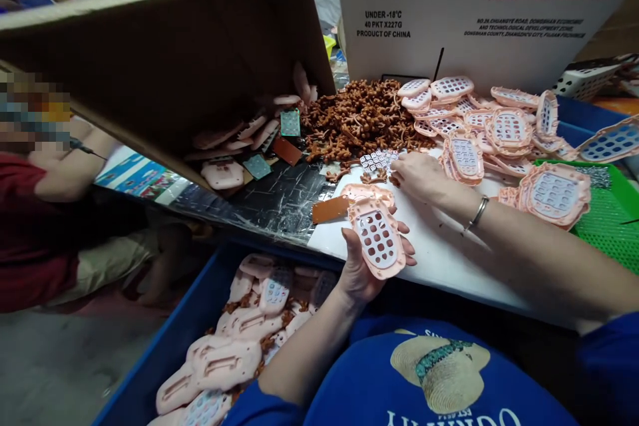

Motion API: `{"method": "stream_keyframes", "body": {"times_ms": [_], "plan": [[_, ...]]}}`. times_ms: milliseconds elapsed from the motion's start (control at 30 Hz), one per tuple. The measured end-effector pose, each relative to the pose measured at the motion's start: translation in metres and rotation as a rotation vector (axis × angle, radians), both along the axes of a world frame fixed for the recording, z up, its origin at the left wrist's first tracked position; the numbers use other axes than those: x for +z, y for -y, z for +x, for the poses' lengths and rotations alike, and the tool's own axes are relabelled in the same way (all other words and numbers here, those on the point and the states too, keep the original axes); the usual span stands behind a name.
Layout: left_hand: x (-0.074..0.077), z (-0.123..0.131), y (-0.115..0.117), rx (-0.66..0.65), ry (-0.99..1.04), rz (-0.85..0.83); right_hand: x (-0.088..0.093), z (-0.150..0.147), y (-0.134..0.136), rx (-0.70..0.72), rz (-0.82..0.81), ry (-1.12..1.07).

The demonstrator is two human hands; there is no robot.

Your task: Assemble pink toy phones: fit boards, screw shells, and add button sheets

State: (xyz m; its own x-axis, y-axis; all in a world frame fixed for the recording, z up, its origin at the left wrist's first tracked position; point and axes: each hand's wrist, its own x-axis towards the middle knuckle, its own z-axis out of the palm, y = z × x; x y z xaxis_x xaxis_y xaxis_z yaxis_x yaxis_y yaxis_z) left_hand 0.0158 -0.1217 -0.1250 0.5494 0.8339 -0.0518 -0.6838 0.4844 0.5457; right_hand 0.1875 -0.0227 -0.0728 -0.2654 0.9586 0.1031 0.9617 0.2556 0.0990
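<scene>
My left hand (362, 266) holds a pink plastic toy phone shell (378, 239), its white inner panel full of round and square holes turned up. Behind that shell lie another pink shell part (372, 193) and an orange-brown circuit board (329, 210). Fingers curled, my right hand (419, 176) is at the right edge of a white button pad (378, 160) with printed keys; the fingertips are partly hidden. Small brown plastic figures (374, 177) lie close to that hand. A large heap of the same brown pieces (357, 116) rises just behind.
Pink shells (509, 128) are piled at the right beside a green basket (612, 213). A tipped cardboard box (164, 60) stands left, a white carton (464, 20) behind. Below, a blue bin (164, 339) holds assembled pink shells (227, 363). Another person's arm (74, 160) is at far left.
</scene>
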Motion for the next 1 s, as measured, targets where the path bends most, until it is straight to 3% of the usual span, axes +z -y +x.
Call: {"method": "stream_keyframes", "body": {"times_ms": [167,233,433,533,633,800,867,1000], "plan": [[-0.004,0.009,-0.007,-0.033,0.025,0.006,0.036,0.024,-0.050,-0.047,-0.008,0.034],[-0.006,0.011,-0.009,-0.040,0.035,-0.010,0.041,0.030,-0.064,0.010,-0.030,0.046],[-0.008,0.010,-0.012,-0.052,0.072,-0.038,0.010,0.015,-0.077,0.432,-0.102,0.097],[-0.010,0.010,-0.012,-0.059,0.089,-0.028,-0.004,0.009,-0.078,0.529,-0.036,0.091],[-0.011,0.010,-0.011,-0.059,0.093,-0.029,-0.003,0.010,-0.078,0.473,-0.047,-0.038],[-0.011,0.010,-0.010,-0.020,0.069,-0.038,0.018,0.012,-0.055,0.249,0.056,-0.217],[-0.012,0.010,-0.009,0.016,0.062,-0.040,0.026,0.013,-0.035,0.155,0.007,-0.448],[-0.012,0.014,-0.004,0.093,0.038,-0.034,0.029,0.016,0.014,0.024,-0.278,-1.177]]}}
